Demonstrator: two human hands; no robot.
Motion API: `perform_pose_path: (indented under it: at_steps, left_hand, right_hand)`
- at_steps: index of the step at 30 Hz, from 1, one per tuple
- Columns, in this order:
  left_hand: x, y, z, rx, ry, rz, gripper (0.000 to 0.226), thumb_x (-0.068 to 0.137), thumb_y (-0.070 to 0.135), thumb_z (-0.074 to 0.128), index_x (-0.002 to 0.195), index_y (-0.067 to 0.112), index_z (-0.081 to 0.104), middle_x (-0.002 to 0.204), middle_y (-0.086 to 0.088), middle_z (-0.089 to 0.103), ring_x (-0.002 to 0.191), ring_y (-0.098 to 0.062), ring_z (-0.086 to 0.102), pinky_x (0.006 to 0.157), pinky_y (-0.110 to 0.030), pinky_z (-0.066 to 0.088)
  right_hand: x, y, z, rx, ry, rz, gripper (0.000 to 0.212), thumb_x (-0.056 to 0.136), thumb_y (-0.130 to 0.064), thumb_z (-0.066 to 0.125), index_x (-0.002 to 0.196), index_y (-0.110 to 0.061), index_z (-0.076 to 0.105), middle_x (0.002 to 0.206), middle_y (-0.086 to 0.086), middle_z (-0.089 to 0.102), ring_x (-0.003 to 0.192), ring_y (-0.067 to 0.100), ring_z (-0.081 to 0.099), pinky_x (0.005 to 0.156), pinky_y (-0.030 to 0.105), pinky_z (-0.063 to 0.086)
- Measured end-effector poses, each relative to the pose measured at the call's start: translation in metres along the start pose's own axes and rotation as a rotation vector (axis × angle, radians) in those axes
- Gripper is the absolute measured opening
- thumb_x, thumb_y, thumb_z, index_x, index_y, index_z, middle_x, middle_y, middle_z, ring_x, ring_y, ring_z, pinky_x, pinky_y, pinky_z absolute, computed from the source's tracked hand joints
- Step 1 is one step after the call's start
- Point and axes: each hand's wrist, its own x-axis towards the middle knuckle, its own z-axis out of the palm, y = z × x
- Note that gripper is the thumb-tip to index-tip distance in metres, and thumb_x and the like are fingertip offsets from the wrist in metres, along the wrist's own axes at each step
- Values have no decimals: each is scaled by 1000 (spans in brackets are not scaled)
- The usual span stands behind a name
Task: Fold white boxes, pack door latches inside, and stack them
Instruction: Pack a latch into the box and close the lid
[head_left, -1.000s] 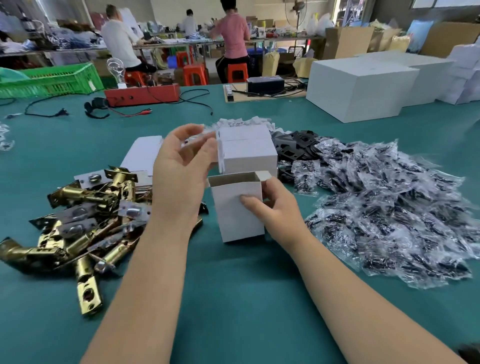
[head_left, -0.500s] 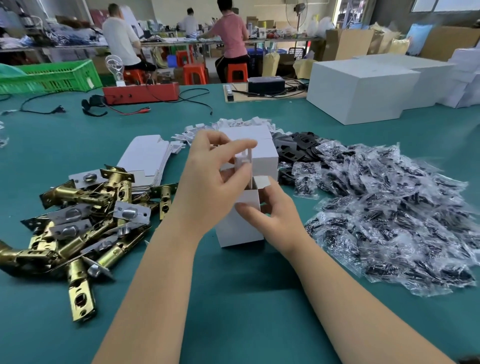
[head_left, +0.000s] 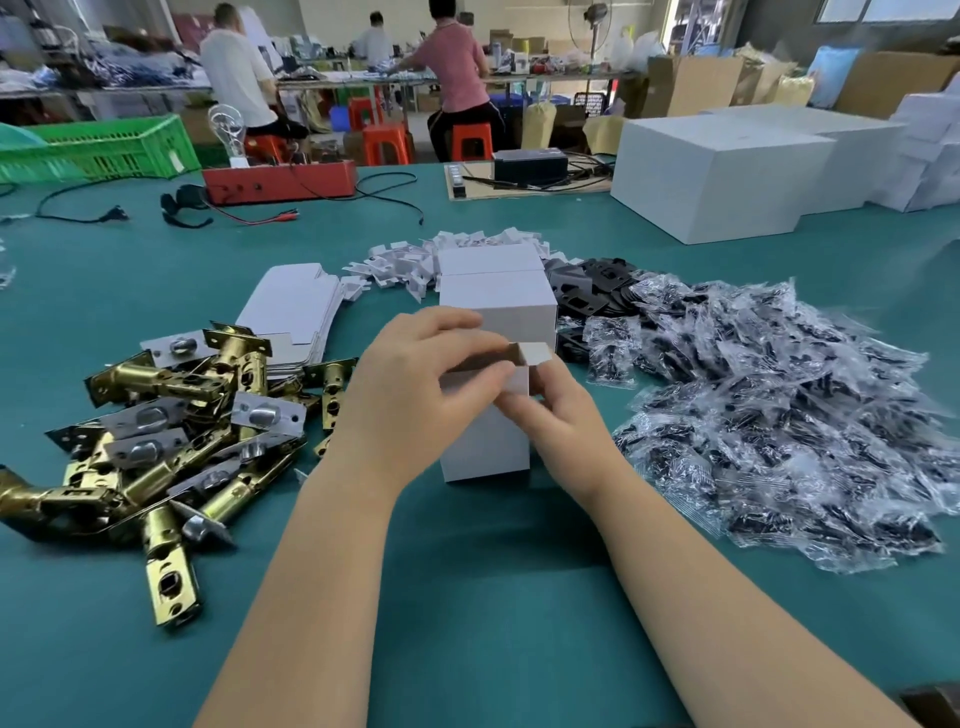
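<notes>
A teal-green table (head_left: 467, 597) is filling the view, inside a busy workshop where three people are sitting on orange stools at far benches. Going left to right along the far edge, a green plastic crate (head_left: 98, 148) is standing beside a red device (head_left: 280, 182) with a clear bulb on it and cables trailing out, then a black unit on a board (head_left: 530, 166), then large white cartons (head_left: 722, 176) with brown cardboard behind.

Nearer, at the left, a heap of brass door latches (head_left: 156, 431) is lying loosely piled, some showing silvery face plates. Just beyond it a stack of flat box blanks (head_left: 296, 306) is resting, with small white card scraps (head_left: 415, 260) scattered farther back.

In the middle, a small white box (head_left: 483, 447) is standing upright on the table, its top open and a brown inside showing at the mouth. The left hand (head_left: 415, 395) is reaching over the box from the left, its curled fingers gripping the top rim and front flap. The right hand (head_left: 561, 415) is pressing in from the right side, its fingers pinching the box's upper right corner just under a raised side flap (head_left: 535, 352). Directly behind, touching or nearly so, two closed white boxes (head_left: 498, 296) are sitting stacked.

To the right, black plates (head_left: 592, 286) are lying beside the stack, and a wide mound of clear packets of dark screws (head_left: 779, 405) is spreading toward the near right.
</notes>
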Motion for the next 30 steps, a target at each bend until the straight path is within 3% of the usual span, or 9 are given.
perform_pose_path:
  at_steps: [4, 6, 9, 12, 16, 18, 21, 26, 30]
  left_hand:
    - [0, -8, 2, -55, -17, -111, 19, 81, 32, 75, 100, 28, 73, 98, 21, 62, 101, -7, 53, 84, -8, 36]
    - [0, -8, 6, -123, 7, -155, 4, 82, 33, 74, 84, 30, 73, 93, 23, 63, 99, -7, 53, 79, -9, 36]
    - [1, -8, 13, -190, 92, -193, 30, 90, 28, 66, 60, 31, 62, 85, 24, 62, 96, -12, 57, 77, -10, 36]
    - [2, -5, 19, -254, 146, -237, 41, 89, 21, 64, 51, 31, 51, 85, 23, 61, 96, -13, 57, 73, -4, 34]
    - [-2, -4, 26, -330, 84, -224, 19, 81, 24, 54, 65, 34, 58, 92, 19, 58, 100, -5, 48, 71, -2, 34]
    - [-1, -6, 27, -354, 86, -207, 18, 79, 22, 52, 70, 35, 60, 91, 19, 59, 98, 0, 46, 71, -3, 35]
    - [1, -9, 27, -377, 91, -195, 21, 78, 19, 52, 70, 37, 59, 89, 20, 59, 98, 2, 46, 70, -4, 37]
    - [4, -17, 29, -338, 55, -172, 14, 82, 33, 52, 71, 34, 61, 97, 16, 57, 104, -1, 44, 78, -2, 32]
    - [2, -18, 35, 95, 352, -37, 36, 89, 38, 53, 70, 12, 69, 97, -10, 55, 96, -26, 47, 80, -15, 26]
  right_hand:
    - [6, -2, -7, 124, 293, 41, 26, 83, -24, 40, 97, -20, 61, 96, 5, 65, 85, 8, 58, 76, 30, 48]
    - [15, 0, -23, -48, 512, 82, 16, 88, -18, 46, 89, -25, 61, 81, -6, 62, 64, -2, 53, 59, 19, 43]
    - [43, 3, -49, -349, 610, 167, 16, 89, -13, 49, 91, -17, 64, 75, -11, 58, 57, 0, 45, 50, 15, 34]
    - [78, 4, -64, -680, 531, 149, 22, 89, -12, 45, 93, -18, 66, 81, -8, 62, 67, 6, 52, 57, 21, 39]
    - [123, 19, -84, -1232, 244, 221, 32, 94, -12, 42, 115, -11, 65, 116, 13, 64, 105, 30, 56, 90, 36, 43]
    - [139, 26, -88, -1428, 133, 283, 29, 97, -14, 42, 120, -5, 59, 118, 18, 58, 112, 33, 49, 87, 38, 42]
    - [151, 36, -85, -1525, 34, 325, 29, 100, -21, 41, 115, 0, 56, 116, 22, 56, 116, 36, 42, 80, 43, 40]
    - [162, 43, -83, -1591, 13, 447, 25, 96, -21, 44, 110, -4, 56, 125, 24, 48, 116, 38, 42, 94, 43, 38]
    - [164, 43, -87, -1558, 30, 459, 22, 92, -24, 52, 104, -6, 54, 114, 22, 57, 108, 37, 51, 85, 40, 41]
